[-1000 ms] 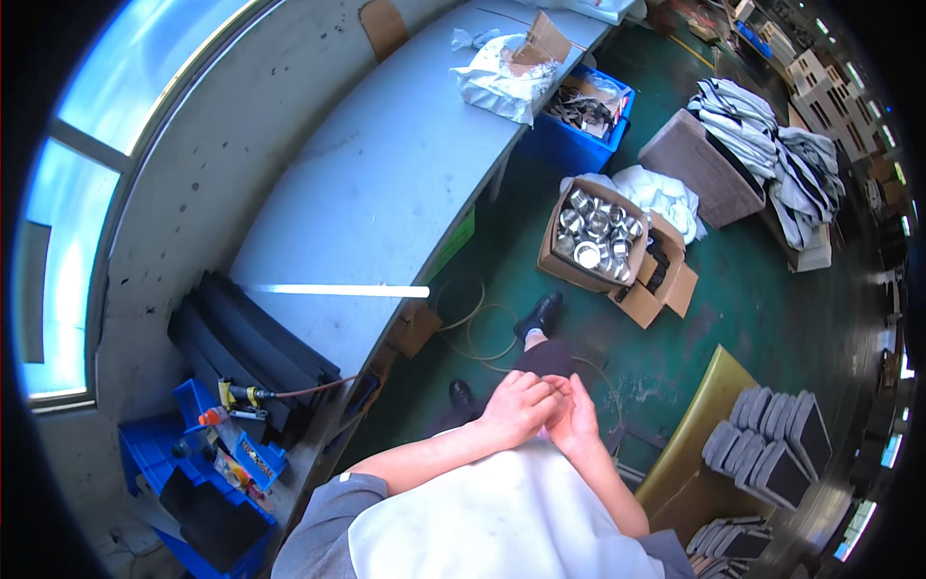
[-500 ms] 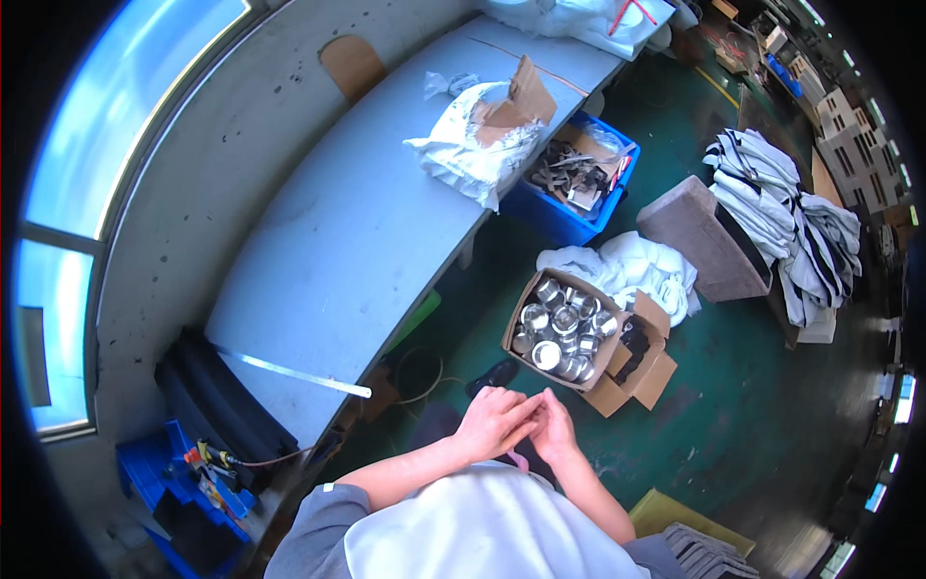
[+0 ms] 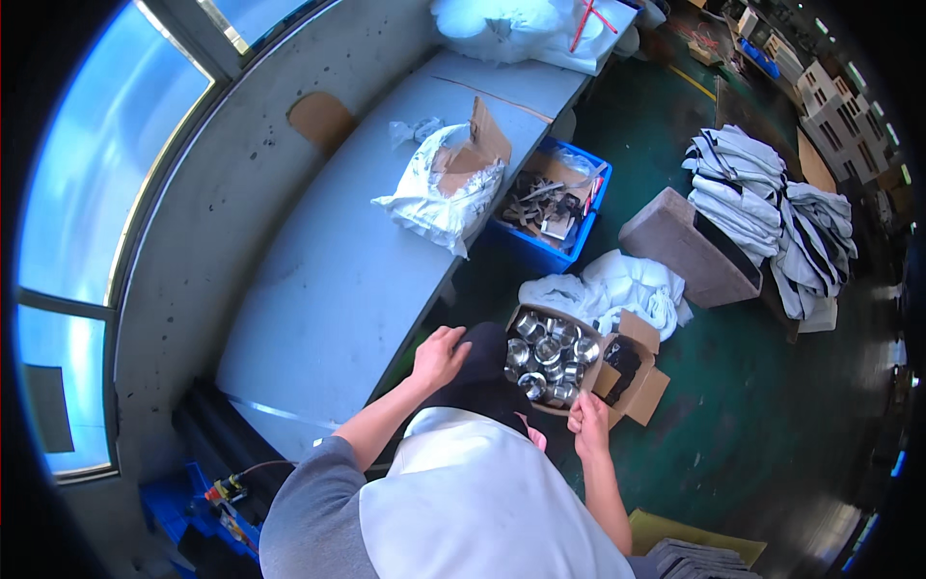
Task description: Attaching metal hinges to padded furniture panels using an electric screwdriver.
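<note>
My left hand (image 3: 441,357) is beside my dark-clothed knee, to the left of the box; its fingers are loosely bent and a little apart, with nothing visible in them. My right hand (image 3: 589,422) is at the near right corner of an open cardboard box (image 3: 552,409). Its fingers are curled closed, and whatever is in them, if anything, is hidden. Several shiny glass or metal jar-like pieces (image 3: 547,350) fill that box. A smaller open carton (image 3: 644,394) adjoins it on the right, with black items (image 3: 625,367) inside.
The long grey table (image 3: 318,289) runs along my left, bearing a torn white bag (image 3: 434,193) with cardboard. A blue bin (image 3: 569,253) of scraps stands beside it. White plastic sheeting (image 3: 637,285), a brown padded block (image 3: 675,241) and folded grey-white fabric (image 3: 738,193) lie beyond the boxes.
My hands were together in front of me and have come apart: the left moved left and up to my knee, the right moved to the box's corner. My body leans farther forward.
</note>
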Tool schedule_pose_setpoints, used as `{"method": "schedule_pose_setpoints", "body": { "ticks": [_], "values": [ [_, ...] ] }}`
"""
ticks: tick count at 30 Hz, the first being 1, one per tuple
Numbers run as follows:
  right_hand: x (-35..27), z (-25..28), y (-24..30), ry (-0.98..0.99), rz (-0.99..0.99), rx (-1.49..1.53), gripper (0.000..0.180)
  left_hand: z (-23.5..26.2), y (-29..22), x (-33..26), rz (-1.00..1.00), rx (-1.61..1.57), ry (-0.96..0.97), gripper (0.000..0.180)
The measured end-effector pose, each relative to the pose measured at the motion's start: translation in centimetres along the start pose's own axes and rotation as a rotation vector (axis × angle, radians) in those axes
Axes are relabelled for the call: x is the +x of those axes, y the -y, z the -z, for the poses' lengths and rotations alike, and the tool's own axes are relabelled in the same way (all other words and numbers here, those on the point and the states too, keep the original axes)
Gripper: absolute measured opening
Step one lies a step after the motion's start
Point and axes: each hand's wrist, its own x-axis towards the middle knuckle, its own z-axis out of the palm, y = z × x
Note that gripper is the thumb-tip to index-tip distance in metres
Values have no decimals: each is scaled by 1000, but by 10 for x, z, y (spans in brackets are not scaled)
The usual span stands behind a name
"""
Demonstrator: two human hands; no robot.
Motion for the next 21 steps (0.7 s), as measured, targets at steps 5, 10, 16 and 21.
{"method": "schedule_pose_setpoints", "body": {
  "ticks": [5, 10, 16, 21],
  "values": [
    [57, -2, 56, -61, -97, -380, 23, -4, 115, 135, 8, 181, -174, 36],
    [184, -63, 77, 179, 72, -703, 16, -21, 184, 257, 210, 103, -138, 50],
    [354, -182, 121, 133, 274, -1084, 30, -12, 212, 467, 65, -38, -172, 74],
    [551, -248, 162, -9, 468, -1282, 52, -34, 271, 621, -107, 178, 93, 75]
  ]
}}
